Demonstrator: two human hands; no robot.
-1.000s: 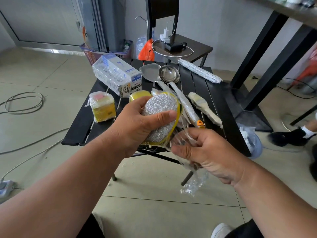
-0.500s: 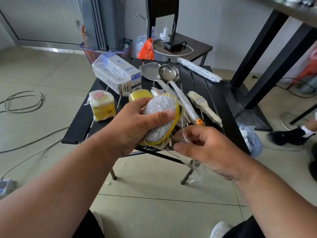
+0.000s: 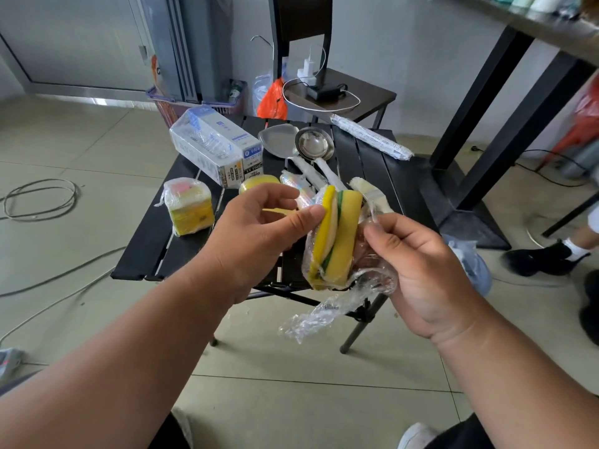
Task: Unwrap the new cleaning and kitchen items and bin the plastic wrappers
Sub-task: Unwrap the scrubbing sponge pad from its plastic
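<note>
Sponges (image 3: 337, 234) held edge-on above the tabletop (image 3: 372, 157), half out of their plastic wrap (image 3: 327, 311).
My left hand (image 3: 259, 234) pinches the pack's top edge; my right hand (image 3: 418, 270) grips the loosened wrap beside it.

Both hands (image 3: 340, 247) raised, seemingly pinching

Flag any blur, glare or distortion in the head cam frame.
Head view: wide-angle bend bows the table leg at right; hands and sponges are sharp; the shoe at the right edge is soft; glare spots on the ladle and clear wrap; daylight is soft and even, shadows faint.
</note>
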